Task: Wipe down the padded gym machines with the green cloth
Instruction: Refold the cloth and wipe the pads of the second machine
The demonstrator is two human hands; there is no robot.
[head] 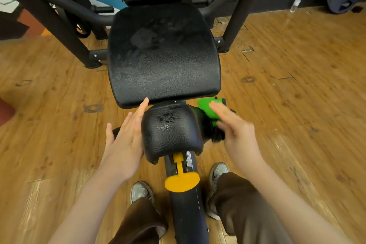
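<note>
The green cloth is lying bunched against the right side of the small front pad, just below the front edge of the large seat pad. The right hand is pressing it there with fingers stretched out rather than curled round it, though motion blur is making the contact hard to read. The left hand is resting flat and open against the pad's left side, holding nothing.

The cloth looks soft, light and limp, so it is likely folding to the pad's curve and bunching if pushed by one edge; a flat palm over its middle should be spreading it best. The pad's leather-like cover seems firm but giving, with cracked patches on top that could snag fibres. The seat pad is showing dull smears.
</note>
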